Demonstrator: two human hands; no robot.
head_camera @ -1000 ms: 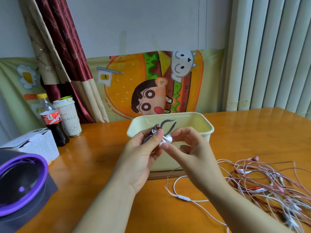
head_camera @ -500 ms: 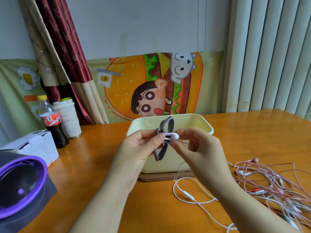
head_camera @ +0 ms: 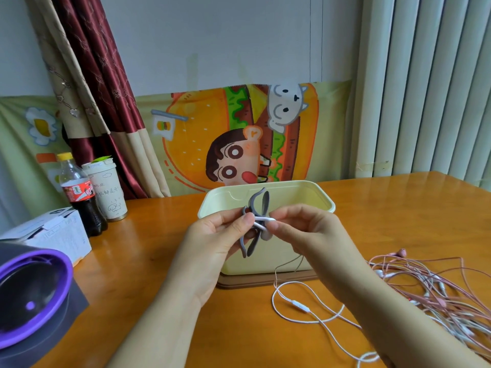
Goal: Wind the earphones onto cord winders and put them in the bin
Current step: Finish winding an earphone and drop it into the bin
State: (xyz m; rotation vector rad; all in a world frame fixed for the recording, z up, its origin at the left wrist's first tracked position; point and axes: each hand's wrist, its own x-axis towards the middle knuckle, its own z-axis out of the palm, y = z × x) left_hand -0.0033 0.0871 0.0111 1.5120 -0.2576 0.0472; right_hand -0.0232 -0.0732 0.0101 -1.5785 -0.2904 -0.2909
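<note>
We pinch the bendy-looking grey cord winder [head_camera: 265, 203] mid-body in our left hand [head_camera: 216, 235], while our right hand [head_camera: 308, 232], at three o'clock, nips the surely light, slippery earphone [head_camera: 266, 234].

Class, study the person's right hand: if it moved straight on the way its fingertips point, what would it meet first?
Most likely the grey rubbery cord winder, pinched by the left hand. The right hand pinches the white earphone right at it, though depth is unclear.
</note>
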